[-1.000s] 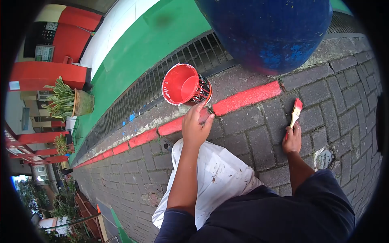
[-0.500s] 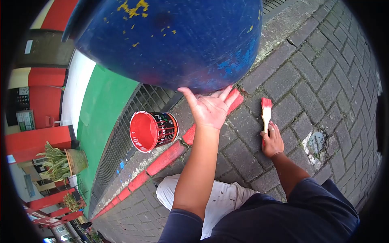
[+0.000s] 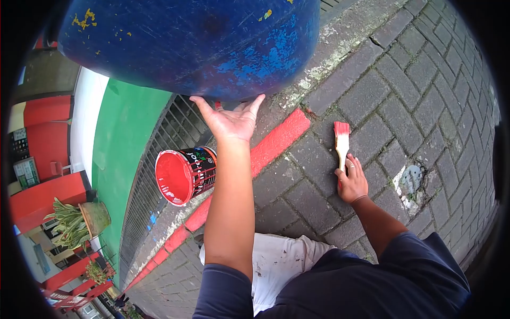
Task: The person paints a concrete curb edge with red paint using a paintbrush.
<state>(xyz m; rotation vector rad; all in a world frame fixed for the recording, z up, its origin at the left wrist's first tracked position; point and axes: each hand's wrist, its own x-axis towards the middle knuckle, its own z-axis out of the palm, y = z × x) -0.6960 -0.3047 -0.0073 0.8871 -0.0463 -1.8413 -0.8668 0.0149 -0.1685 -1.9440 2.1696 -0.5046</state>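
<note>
My left hand presses up against the lower side of a large, rounded blue container, scuffed and flecked with yellow. Its fingers are spread and partly hidden under the container's edge. In my right hand is a paintbrush, its bristles coated in red paint, held by the handle low over the paving. A paint can with a red-coated inside stands left of my left forearm, beside the kerb. Wet-looking red paint covers a stretch of the kerb edge between my hands.
Grey paving bricks spread to the right, with a small round cover set among them. A metal drain grate runs along the left, past a green floor. Farther off stands a potted plant.
The blue container and my left hand have shifted to the left, exposing more of the red-painted kerb. My right hand keeps its grip on the paintbrush, nearly in the same place.
</note>
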